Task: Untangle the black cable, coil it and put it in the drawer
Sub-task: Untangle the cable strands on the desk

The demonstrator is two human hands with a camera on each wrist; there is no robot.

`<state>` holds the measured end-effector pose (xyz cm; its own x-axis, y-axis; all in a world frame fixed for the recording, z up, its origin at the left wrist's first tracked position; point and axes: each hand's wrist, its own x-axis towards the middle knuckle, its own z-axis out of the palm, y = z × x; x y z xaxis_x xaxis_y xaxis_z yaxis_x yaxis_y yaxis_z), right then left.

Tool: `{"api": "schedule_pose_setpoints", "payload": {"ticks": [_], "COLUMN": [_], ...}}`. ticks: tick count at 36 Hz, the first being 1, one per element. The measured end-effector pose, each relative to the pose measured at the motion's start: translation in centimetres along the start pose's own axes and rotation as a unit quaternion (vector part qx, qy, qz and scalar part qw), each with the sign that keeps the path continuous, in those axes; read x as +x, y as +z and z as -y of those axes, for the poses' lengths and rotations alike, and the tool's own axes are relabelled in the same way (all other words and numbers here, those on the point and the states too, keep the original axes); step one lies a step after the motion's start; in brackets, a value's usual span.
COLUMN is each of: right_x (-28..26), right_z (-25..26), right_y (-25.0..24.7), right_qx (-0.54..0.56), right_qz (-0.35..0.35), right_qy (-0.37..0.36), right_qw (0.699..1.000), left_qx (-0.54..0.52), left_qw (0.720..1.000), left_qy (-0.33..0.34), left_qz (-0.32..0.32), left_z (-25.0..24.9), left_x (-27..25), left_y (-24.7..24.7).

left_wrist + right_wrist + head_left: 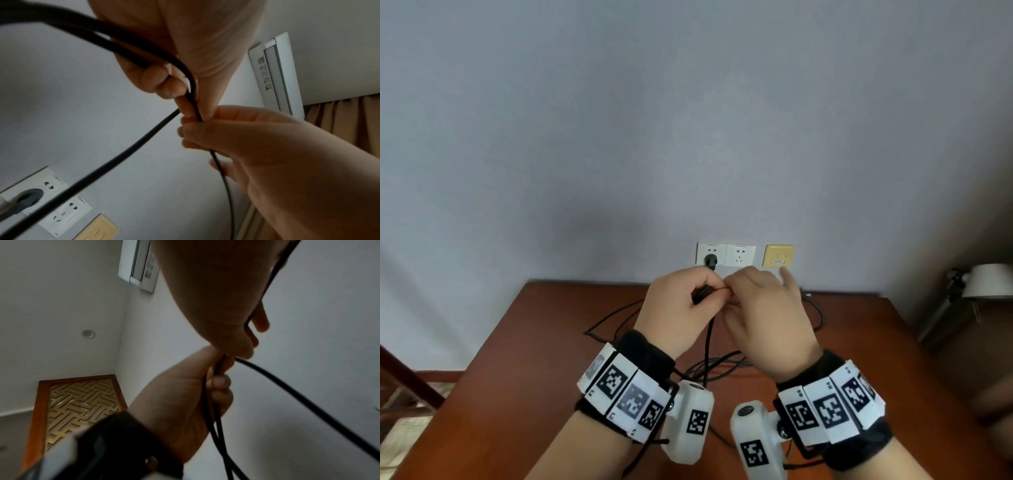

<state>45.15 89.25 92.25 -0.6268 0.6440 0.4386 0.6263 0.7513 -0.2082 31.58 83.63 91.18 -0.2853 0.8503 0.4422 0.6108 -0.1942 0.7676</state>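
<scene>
Cable (708, 346): black, held above table (524, 359); slack loops lie on top, tangled.
L hand (681, 308): fingers curled round doubled strands.
R hand (763, 318): thumb + fingers pinch one strand; touches L.
Behind: wall sockets (726, 255), plug (710, 260) inserted.
R side: lamp (986, 281).

Both hands are raised over the brown table (524, 359), just in front of the white double wall socket (726, 255). Left hand (678, 308) grips the black cable (709, 346); right hand (767, 318) pinches it, fingertips touching the left. Cable loops lie on the table below the socket. A black plug (710, 261) sits in the socket's left outlet.
</scene>
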Motion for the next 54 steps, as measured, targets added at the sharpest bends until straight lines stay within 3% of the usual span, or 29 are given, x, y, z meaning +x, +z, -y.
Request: {"api": "schedule_pose_setpoints", "payload": {"ticks": [6,12,18,22,28,34,38,47,54], "right_x": [0.5,0.7,0.3,-0.2,-0.1,-0.3,-0.2,0.0,-0.1], "right_z": [-1.5,-3.6,-4.8,-5.5,-6.6,-3.9,-1.3,-1.7,-2.1], "right_y": [-0.1,-1.0,-1.1,-1.2,0.2,0.2,0.6,1.1,0.6], "right_qx": [0.072,0.189,0.18,0.173,0.118,0.112,0.111,0.167,0.235], "right_qz": [-0.027,-0.091,-0.065,-0.059,0.046,0.014,0.037,0.015,-0.049], "right_qy": [0.0,0.061,0.121,0.145,0.192,0.077,-0.009,-0.01,0.015], "right_qw": [0.997,0.976,0.974,0.972,0.973,0.991,0.993,0.986,0.971], "left_qx": [-0.01,-0.009,0.023,0.03,0.045,0.026,0.024,0.033,0.007], "left_qw": [1.0,0.999,0.999,0.998,0.996,0.999,1.0,0.999,1.0], "left_qy": [0.008,-0.031,-0.036,-0.051,-0.046,-0.01,0.013,0.031,0.009], "left_qz": [-0.003,0.006,0.012,-0.024,-0.055,-0.026,0.005,0.024,-0.025], "left_z": [0.1,1.1,2.0,2.8,2.6,1.3,0.4,0.4,1.7], "left_x": [-0.3,-0.5,-0.6,-0.7,-0.3,0.0,0.2,0.0,-0.3], "left_y": [-0.6,-1.3,-1.7,-2.2,-1.9,-0.7,0.2,-0.1,-0.2]}}
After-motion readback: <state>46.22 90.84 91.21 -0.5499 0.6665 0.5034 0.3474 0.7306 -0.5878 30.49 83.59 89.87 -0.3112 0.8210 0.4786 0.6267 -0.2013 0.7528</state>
